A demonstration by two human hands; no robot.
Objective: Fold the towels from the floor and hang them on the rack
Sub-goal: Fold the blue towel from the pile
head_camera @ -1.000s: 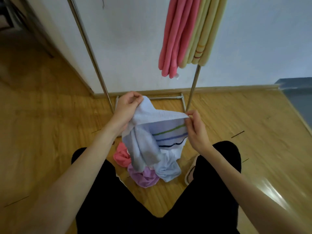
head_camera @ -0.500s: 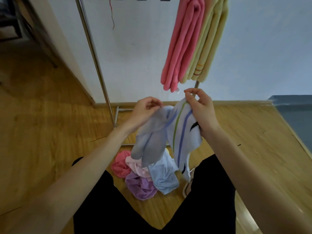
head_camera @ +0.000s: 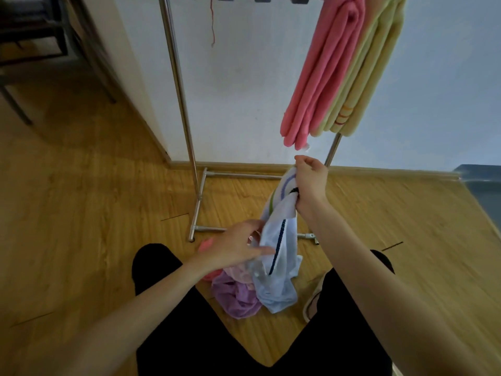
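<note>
My right hand (head_camera: pixel 309 183) grips the top of a pale blue striped towel (head_camera: pixel 280 234), which hangs down from it in a loose twist. My left hand (head_camera: pixel 238 245) is lower, at the towel's left edge, fingers spread and touching the cloth. Under the hanging towel lies a heap on the floor: a purple towel (head_camera: pixel 235 297), a light blue towel (head_camera: pixel 276 294) and a pink towel (head_camera: pixel 207 244), partly hidden by my left hand. The metal rack (head_camera: pixel 179 85) stands against the wall. A folded pink towel (head_camera: pixel 322 77) and a folded yellow towel (head_camera: pixel 366 85) hang from it.
The rack's base bars (head_camera: pixel 198 210) lie on the wood floor just beyond the heap. My black-trousered knees frame the heap at the bottom. A dark chair (head_camera: pixel 24 50) stands at the far left. A grey-blue ledge (head_camera: pixel 485 185) is at the right edge.
My right hand kept the towel's top raised. My left hand let go of the upper edge and dropped down to the towel's lower left side. The view has tilted upward.
</note>
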